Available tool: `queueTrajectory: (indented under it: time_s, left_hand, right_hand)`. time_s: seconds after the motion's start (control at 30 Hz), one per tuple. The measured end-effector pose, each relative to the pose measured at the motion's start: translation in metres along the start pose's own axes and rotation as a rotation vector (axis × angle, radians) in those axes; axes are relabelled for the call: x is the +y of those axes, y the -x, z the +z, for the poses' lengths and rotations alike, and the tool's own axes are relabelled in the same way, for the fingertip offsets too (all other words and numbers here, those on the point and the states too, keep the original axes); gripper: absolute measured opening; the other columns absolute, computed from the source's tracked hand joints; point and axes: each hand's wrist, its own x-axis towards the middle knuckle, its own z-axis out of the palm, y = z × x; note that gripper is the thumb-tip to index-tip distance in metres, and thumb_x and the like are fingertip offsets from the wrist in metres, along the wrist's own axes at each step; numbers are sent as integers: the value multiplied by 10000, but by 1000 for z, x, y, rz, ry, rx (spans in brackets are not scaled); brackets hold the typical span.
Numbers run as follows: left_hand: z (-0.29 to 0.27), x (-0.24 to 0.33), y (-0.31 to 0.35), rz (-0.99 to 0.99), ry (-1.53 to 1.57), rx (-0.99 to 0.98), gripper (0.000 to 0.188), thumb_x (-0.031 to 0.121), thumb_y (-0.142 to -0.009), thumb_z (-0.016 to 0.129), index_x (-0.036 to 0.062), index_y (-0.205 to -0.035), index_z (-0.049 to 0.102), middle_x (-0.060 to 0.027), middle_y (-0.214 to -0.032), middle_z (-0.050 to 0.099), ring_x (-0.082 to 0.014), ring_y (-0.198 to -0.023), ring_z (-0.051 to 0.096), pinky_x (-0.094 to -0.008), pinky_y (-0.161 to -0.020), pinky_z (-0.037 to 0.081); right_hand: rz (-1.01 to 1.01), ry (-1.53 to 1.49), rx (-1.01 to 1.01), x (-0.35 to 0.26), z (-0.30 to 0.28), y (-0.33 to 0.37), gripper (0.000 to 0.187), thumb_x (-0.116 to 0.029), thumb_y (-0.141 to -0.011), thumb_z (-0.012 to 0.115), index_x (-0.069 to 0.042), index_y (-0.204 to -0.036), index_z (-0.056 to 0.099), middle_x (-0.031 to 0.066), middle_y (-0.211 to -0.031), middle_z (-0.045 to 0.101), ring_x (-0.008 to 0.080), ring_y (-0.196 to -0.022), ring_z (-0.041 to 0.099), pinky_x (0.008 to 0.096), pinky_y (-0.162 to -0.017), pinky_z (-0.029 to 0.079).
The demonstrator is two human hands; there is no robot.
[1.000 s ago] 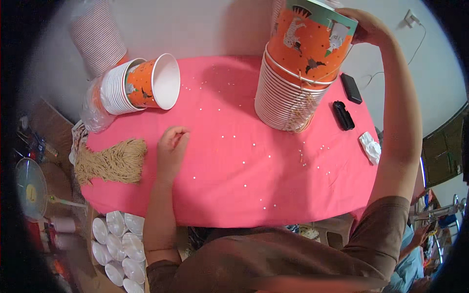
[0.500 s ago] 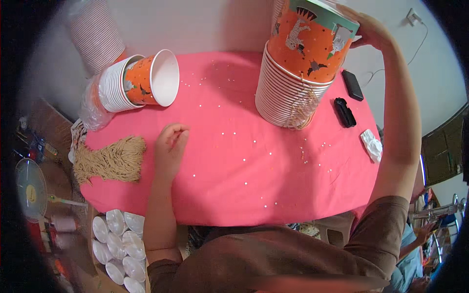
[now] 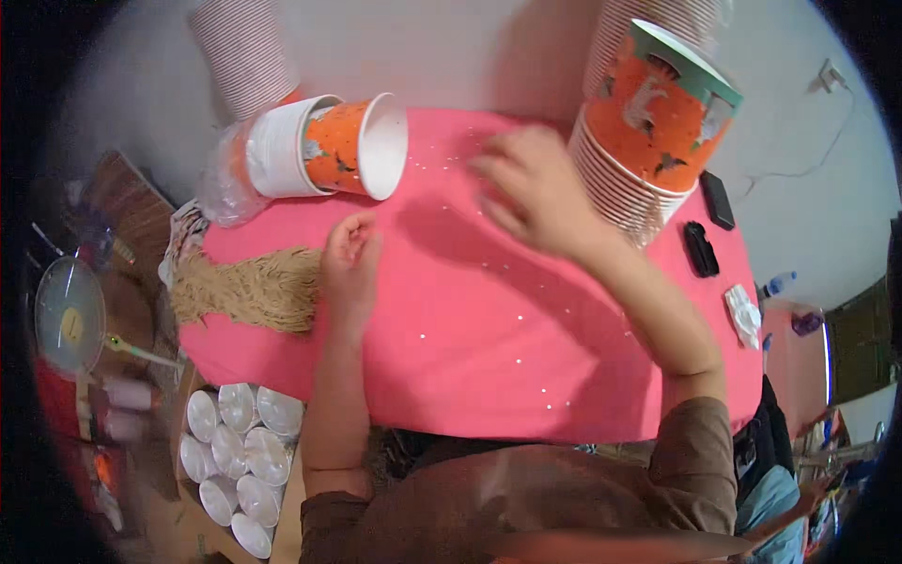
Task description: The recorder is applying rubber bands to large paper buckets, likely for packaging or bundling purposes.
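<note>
orange cup, bat-printed, right of the blurred, parted, empty fingers of the right hand; left hand half-curled, grip unclear.

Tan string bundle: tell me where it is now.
In the head view, the tan string bundle lies on the left part of the pink tablecloth, just left of the left hand.

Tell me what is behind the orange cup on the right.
Behind the cup, a rear stack of pale rims partly shows near the wall; its base is hidden by the cup and the nested stack beneath.
</note>
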Motion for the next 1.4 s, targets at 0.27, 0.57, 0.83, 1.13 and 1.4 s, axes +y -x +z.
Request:
queueTrajectory:
  time_s: [0.27,0.57,0.83,1.13,1.4]
  left_hand:
    - [-32,-40,-38,181,-215,332,547,24,-845,549,14,-1379,433,-197,-1428,410,-301,-1358,367,-427,-1102,318]
    - [-11,-58,-40,343,-472,124,676,17,-840,521,16,-1474,288,-245,-1460,344,-369,-1367,328,-452,-1137,244]
    - [-9,-42,-35,176,-24,162,374,-9,-889,563,-8,-1258,497,-44,-1060,519,-117,-934,518,-251,-845,454]
    - [-5,-35,-18,-93,-215,-6,305,86,-917,547,-18,-1203,535,-113,-1092,608,-195,-1004,592,-328,-846,481]
    - [2,3,31,79,-696,-334,192,112,-808,615,-31,-937,602,-223,-955,586,-412,-942,573,-473,-825,468]
  right_hand:
    - [438,-670,166,-45,187,-47,437,-220,-872,652,35,-1213,553,239,-1253,556,353,-1104,570,443,-910,455]
    - [623,-554,14,-39,207,-57,184,-195,-821,589,-11,-826,592,222,-788,630,409,-722,624,479,-631,484]
    - [406,-333,-73,-23,85,-1,130,-135,-803,621,-18,-840,578,166,-775,622,365,-736,624,456,-636,483]
    - [209,-205,-145,-64,-20,11,206,-93,-700,677,-53,-863,558,111,-730,560,321,-669,599,432,-610,475]
    - [85,-254,-386,-74,-13,21,219,-128,-732,683,-45,-873,537,118,-745,570,319,-688,614,429,-605,482]
